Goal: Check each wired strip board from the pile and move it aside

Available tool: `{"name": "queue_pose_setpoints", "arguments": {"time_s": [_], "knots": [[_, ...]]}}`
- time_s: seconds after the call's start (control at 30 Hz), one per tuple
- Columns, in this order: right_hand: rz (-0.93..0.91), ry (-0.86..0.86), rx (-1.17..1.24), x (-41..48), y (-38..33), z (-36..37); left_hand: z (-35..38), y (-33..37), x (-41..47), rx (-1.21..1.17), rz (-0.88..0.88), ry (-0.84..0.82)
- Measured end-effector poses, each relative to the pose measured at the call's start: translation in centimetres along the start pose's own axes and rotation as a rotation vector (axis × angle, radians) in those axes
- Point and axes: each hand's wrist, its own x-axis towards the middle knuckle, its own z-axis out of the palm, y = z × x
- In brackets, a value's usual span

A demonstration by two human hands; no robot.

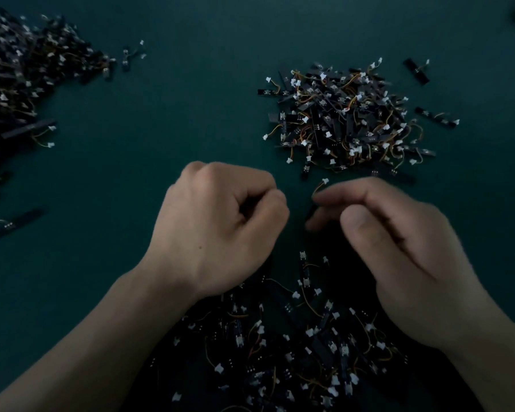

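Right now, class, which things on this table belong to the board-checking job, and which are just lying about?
In the job: the near pile under the wrists; the wired board pinched by the right hand; the curled left hand; the right heap beyond the hands.
Lying about: a lone board at the left edge; a stray board far right; the left heap, use unclear.

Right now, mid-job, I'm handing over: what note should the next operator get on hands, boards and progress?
Left hand: fingers curled; whether it holds anything cannot be told.
Right hand: pinches a strip board, its wire and white connector sticking out above the fingers.
Near pile lies under both wrists; a second pile sits further off to the right, a third pile at far left.
Done: probably the two far piles, though that is a guess.
Left: the board in hand, then the near pile.
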Motion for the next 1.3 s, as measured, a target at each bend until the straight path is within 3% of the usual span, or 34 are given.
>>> {"name": "queue_pose_setpoints", "arguments": {"time_s": [0.1, 0.23, 0.3, 0.4, 0.5, 0.67, 0.77, 1.17, 1.3], "knots": [[0.056, -0.063, -0.049, 0.0, 0.3, -0.2, -0.3, 0.1, -0.1, 0.019, 0.021, -0.127], [-0.007, -0.019, -0.075, 0.1, -0.2, -0.5, -0.6, -0.1, -0.1, -0.265, 0.087, -0.232], [-0.071, -0.035, -0.103, 0.2, -0.3, -0.8, -0.7, -0.4, 0.0, -0.331, 0.125, -0.234], [-0.156, -0.21, -0.316, 0.4, -0.2, -0.7, -0.9, -0.5, 0.1, -0.349, 0.126, -0.193], [-0.194, -0.237, -0.415, 0.7, 0.1, -0.5, -1.3, -0.5, 0.2, -0.218, 0.139, -0.177], [-0.177, -0.214, -0.355, 1.6, 0.0, -0.2, -2.6, -1.2, -0.9, 0.143, 0.313, -0.409], [-0.125, -0.233, -0.244, 1.5, -0.3, -0.8, -2.7, -1.6, -1.8, 0.219, 0.384, -0.439], [-0.079, -0.134, 0.099, 1.3, -0.9, -1.3, -2.6, -1.0, 1.1, -0.198, 0.227, -0.613], [-0.089, -0.095, 0.164, 1.8, -1.0, -1.0, -2.0, -1.0, 1.5, -0.258, 0.227, -0.579]]}}
